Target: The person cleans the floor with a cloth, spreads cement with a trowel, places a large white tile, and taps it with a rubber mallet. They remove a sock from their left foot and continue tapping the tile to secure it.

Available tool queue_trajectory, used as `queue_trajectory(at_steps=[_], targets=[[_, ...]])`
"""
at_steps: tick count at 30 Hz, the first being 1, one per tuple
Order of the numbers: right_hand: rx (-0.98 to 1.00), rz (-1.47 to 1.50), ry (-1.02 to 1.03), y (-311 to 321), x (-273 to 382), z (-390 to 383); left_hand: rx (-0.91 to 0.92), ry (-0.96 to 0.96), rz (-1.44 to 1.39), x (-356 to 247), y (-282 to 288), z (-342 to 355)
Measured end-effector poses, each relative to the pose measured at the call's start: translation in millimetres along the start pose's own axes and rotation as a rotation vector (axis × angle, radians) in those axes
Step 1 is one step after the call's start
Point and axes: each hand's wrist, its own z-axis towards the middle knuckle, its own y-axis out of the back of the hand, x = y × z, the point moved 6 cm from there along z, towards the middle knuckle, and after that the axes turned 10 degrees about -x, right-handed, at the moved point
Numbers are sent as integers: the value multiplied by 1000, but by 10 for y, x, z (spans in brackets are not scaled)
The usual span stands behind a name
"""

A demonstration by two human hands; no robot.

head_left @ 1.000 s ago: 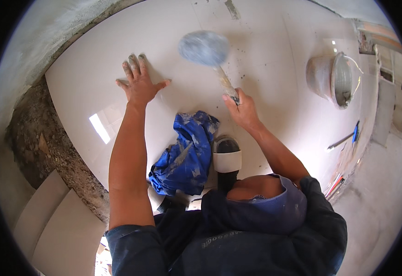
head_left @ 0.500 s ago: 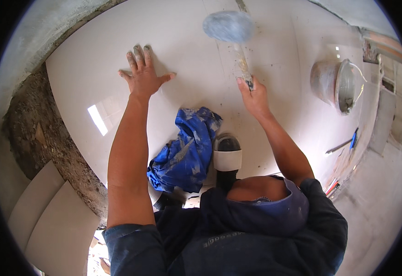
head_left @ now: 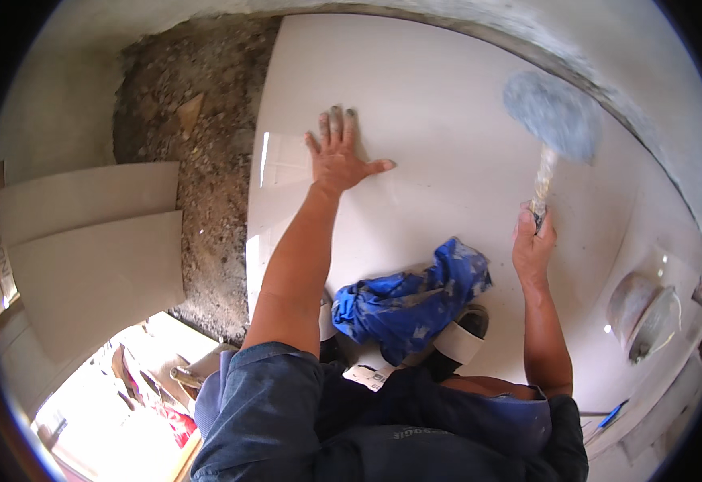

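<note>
In the head view, a pale, glossy tile floor (head_left: 431,189) fills the middle, its edges bowed by the lens, with bright reflections along its left side. A rough grey wall (head_left: 608,48) borders it across the top and right, a narrow unfinished strip at its foot. Left of the tiles lies a band of bare brown rubble (head_left: 218,145) with a tan fragment (head_left: 190,112) on it. Beyond that, two loose beige tiles (head_left: 102,281) overlap before another plastered wall (head_left: 54,145). The lower left corner is glaringly bright, a red item (head_left: 179,426) and other clutter there hard to make out.

The left hand (head_left: 339,165) lies palm down on the tiles, fingers spread wide and tips smeared grey. The right hand (head_left: 534,241) is closed around the handle of a grey-headed mallet (head_left: 552,120), whose head is motion-blurred over the upper right tiles, near the wall; whether it touches them cannot be told. A crumpled, stained blue cloth (head_left: 411,301) lies before the person, beside a white-strapped slipper (head_left: 459,341). At right sits a dirty bucket (head_left: 632,309), with a blue-ended tool (head_left: 612,414) lower down.
</note>
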Motion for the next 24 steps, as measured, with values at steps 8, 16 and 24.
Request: queue_trajectory(at_steps=[8, 16, 24], targets=[[293, -270, 21, -858, -14, -2, 4, -18, -35, 133, -157, -55], [440, -312, 137, -1666, 539, 228, 67, -30, -53, 151, -77, -105], [526, -248, 340, -2584, 1004, 304, 48, -20, -142, 197, -26, -88]])
